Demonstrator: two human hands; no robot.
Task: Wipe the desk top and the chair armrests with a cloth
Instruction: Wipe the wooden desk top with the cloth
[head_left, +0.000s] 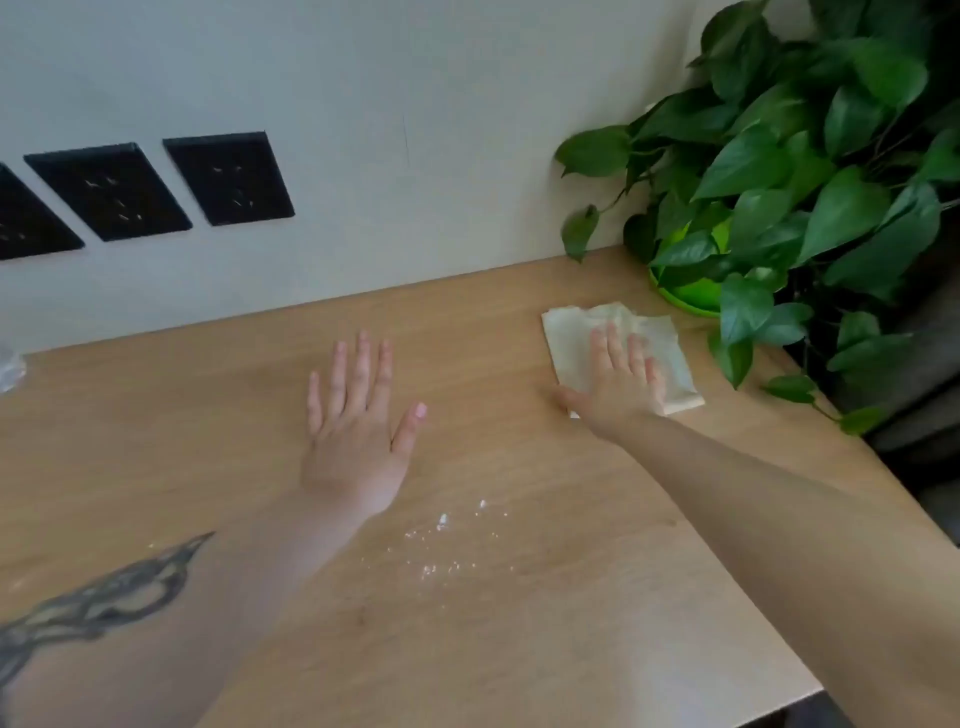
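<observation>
A pale folded cloth (571, 332) lies flat on the wooden desk top (208, 441) at the back right, close to the plant. My right hand (615, 379) presses down on the cloth with fingers spread flat over it. My left hand (358, 421) rests palm-down on the bare wood in the middle of the desk, fingers apart, holding nothing. White crumbs (441, 535) are scattered on the wood just in front of my left hand. No chair armrest is in view.
A leafy plant (795, 197) in a bright green pot (691, 296) stands in the back right corner, its leaves hanging over the desk's right edge. Black wall sockets (228, 176) sit on the grey wall behind. Something whitish (8, 364) lies at the far left edge.
</observation>
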